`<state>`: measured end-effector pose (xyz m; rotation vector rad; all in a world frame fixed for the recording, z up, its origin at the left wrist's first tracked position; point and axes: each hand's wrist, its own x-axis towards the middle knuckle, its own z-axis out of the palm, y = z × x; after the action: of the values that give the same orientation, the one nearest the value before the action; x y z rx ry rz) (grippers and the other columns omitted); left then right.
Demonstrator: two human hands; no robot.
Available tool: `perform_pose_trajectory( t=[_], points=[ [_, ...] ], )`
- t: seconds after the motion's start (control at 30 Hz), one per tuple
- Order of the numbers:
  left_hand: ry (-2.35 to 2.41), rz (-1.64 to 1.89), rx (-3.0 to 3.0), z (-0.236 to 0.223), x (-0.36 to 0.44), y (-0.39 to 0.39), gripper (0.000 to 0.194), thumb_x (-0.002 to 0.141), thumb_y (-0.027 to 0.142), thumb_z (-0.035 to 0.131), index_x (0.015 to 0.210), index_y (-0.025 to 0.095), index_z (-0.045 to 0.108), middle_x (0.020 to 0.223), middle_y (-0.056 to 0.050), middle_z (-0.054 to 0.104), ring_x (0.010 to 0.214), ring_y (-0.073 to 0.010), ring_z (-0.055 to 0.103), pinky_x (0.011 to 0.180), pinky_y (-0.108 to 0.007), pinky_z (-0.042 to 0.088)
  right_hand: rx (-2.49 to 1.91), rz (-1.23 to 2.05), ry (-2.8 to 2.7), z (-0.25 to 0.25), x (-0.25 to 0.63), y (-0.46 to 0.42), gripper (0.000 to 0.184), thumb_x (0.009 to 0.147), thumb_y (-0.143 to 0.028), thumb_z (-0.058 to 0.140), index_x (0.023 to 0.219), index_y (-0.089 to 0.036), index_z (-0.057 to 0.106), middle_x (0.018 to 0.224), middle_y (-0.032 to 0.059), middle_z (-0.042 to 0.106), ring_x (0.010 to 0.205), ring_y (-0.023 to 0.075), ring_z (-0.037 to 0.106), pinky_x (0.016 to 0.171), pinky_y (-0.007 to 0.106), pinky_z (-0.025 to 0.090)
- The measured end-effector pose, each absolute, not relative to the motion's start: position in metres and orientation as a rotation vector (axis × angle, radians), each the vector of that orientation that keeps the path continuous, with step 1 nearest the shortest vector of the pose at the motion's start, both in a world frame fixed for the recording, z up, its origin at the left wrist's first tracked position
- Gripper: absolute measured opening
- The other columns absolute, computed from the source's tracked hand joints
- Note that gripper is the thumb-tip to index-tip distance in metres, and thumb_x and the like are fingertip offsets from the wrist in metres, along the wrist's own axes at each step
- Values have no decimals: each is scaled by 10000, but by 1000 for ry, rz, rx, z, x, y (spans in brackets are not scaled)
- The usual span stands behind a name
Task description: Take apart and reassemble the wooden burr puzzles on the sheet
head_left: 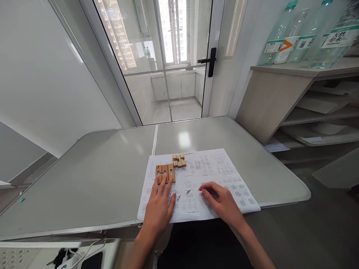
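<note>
My left hand [159, 203] lies with its fingers spread, the fingertips resting on the near edge of flat brown wooden pieces [171, 172]. These pieces lie side by side and have slots cut in them. Touching or very close to their upper right is a cluster of paler notched wooden pieces [179, 160]. Over the right part of a large printed paper sheet [196, 216] is my right hand [223, 203], thumb and forefinger tips brought together in a pinch. No object shows between them. Small line diagrams cover the sheet under both hands.
The sheet lies on a grey table [84, 179] at its near edge. Beyond stands a glass door [179, 93] with a black handle [211, 61]. Clear bottles [280, 37] stand on a wooden shelf unit [280, 86] at right. Cables [86, 252] and a dark phone-like slab [92, 260] lie lower left.
</note>
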<state>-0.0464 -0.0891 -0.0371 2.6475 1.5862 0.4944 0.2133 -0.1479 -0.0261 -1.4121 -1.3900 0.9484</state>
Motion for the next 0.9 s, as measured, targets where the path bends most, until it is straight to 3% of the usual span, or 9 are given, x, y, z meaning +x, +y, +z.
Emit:
perform_pose_trajectory(
  t=[0.53, 0.77, 0.9],
  points=[
    [1372, 507, 2756, -30, -44, -131, 570, 1106, 257, 433, 1667, 281, 337, 1742, -42, 356, 1650, -327, 211, 1197, -549, 527, -1460, 934, -1423, -25, 213, -149, 342, 1055, -541, 541, 1075, -255, 726, 1098, 82, 785, 1007, 278, 731, 788, 383, 572],
    [1203, 515, 2706, -21, -34, -134, 545, 1087, 210, 463, 1623, 293, 408, 1727, -34, 391, 1652, -310, 218, 1232, -562, 487, -1451, 921, -1428, -24, 212, -150, 310, 1056, -522, 552, 1054, -261, 721, 1085, 70, 779, 1004, 270, 731, 786, 375, 571],
    [1058, 606, 2628, -14, -28, -128, 488, 1071, 193, 499, 1541, 323, 510, 1655, -40, 501, 1605, -294, 361, 1217, -537, 503, -1434, 915, -1445, -26, 214, -148, 295, 1062, -503, 542, 1075, -265, 716, 1073, 63, 772, 999, 265, 733, 846, 391, 584]
  ],
)
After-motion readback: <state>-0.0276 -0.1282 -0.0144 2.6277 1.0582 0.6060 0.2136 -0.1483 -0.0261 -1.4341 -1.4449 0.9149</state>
